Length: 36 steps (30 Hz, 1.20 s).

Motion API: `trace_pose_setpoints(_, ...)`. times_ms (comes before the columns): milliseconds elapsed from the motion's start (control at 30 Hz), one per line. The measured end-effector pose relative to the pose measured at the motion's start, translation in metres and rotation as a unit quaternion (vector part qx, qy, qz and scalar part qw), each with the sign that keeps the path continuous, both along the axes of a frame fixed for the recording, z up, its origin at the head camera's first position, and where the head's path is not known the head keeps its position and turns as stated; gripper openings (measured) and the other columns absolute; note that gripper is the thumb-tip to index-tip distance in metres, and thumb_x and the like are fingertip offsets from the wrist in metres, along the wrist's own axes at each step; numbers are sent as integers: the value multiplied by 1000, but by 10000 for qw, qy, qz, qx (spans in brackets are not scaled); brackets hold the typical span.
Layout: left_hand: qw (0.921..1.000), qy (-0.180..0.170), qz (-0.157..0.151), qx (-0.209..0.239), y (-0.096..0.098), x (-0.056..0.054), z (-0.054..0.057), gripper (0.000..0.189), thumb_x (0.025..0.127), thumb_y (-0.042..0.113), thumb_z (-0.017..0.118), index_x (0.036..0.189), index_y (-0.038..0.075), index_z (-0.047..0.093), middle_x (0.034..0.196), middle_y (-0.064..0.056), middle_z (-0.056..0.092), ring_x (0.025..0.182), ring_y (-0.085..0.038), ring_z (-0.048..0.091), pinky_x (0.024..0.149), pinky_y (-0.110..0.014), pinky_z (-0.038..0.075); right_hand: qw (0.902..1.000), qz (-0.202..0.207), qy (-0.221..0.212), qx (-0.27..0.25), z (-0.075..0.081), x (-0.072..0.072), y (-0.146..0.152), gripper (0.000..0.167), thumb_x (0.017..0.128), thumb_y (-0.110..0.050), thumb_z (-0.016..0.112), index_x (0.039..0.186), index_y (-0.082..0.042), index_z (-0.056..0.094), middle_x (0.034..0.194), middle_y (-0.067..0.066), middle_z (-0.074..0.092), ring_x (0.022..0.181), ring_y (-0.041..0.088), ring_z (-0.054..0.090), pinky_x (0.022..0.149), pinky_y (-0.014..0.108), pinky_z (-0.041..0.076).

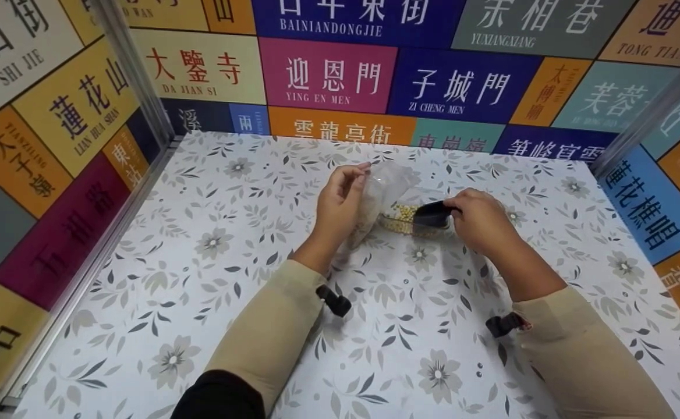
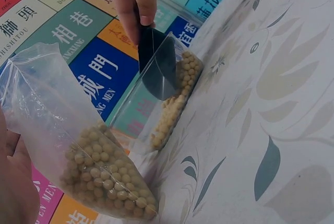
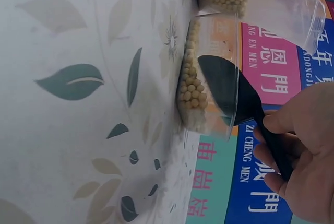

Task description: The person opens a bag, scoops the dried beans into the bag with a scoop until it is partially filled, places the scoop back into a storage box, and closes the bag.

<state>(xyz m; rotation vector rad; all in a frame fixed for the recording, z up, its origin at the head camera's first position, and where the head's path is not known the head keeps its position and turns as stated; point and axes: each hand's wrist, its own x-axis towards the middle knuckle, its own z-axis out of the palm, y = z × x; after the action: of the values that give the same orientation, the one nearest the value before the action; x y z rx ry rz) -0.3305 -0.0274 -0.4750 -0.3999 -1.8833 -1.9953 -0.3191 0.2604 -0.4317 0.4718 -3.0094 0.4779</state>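
Note:
My right hand (image 1: pixel 482 224) grips the handle of a black scoop (image 3: pixel 229 85), whose blade dips into a clear plastic box (image 2: pixel 128 98). Pale yellow soybeans (image 3: pixel 192 85) lie in the bottom of that box. Just left of it, my left hand (image 1: pixel 340 201) holds a clear plastic bag (image 2: pixel 49 88) near its upper part. More soybeans (image 2: pixel 107 174) fill the bag's lower end, which rests on the table. In the left wrist view only part of my left hand shows at the edge, and some of its fingers are hidden behind the bag.
A white tablecloth (image 1: pixel 212 326) with grey flowers and leaves covers the table. Panels (image 1: pixel 328 75) with coloured blocks and Chinese lettering stand behind and on both sides. A metal post (image 1: pixel 136 70) rises at the back left corner. Both forearms carry small black wrist devices (image 1: pixel 334 301).

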Motion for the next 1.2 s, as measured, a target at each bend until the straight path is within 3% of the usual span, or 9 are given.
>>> trace_pose_setpoints(267, 9999, 114, -30, 102, -1, -1, -1, 11, 111, 17, 58, 117, 10, 63, 138, -2, 72, 132, -11, 66, 117, -28, 52, 9982, 131, 231, 544, 3, -6, -8, 36, 103, -4, 52, 131, -6, 75, 120, 17, 70, 116, 44, 63, 99, 63, 49)
trace_pose_setpoints(633, 9999, 107, -23, -49, -1, -2, -2, 13, 112, 18, 56, 120, 9, 61, 140, -4, 71, 135, -12, 64, 120, -26, 49, 9973, 206, 270, 653, -1, -10, -16, 34, 99, -5, 59, 129, -7, 76, 120, 18, 70, 117, 45, 63, 100, 65, 48)
trace_pose_setpoints(833, 9999, 59, -24, -93, -1, -1, 0, 12, 112, 18, 56, 118, 10, 61, 140, -3, 71, 134, -12, 65, 119, -26, 49, 9994, 205, 153, 221, -11, -17, -18, 35, 100, -4, 59, 131, -7, 75, 119, 18, 70, 118, 45, 64, 99, 63, 50)
trace_pose_setpoints(1033, 9999, 85, 5, -117, -2, 0, 0, 11, 112, 18, 56, 118, 10, 62, 139, -2, 71, 134, -11, 65, 120, -25, 48, 9991, 270, -155, -301, -26, -27, -23, 36, 104, -3, 54, 136, -3, 71, 127, 21, 69, 124, 44, 63, 109, 62, 49)
trace_pose_setpoints(1200, 10000, 66, 19, -43, -1, -1, -1, 10, 111, 16, 57, 117, 9, 63, 138, -3, 72, 133, -11, 65, 120, -25, 48, 9955, 86, -454, -832, -38, -30, -25, 36, 108, -7, 53, 140, -5, 69, 135, 19, 66, 130, 41, 61, 114, 60, 49)
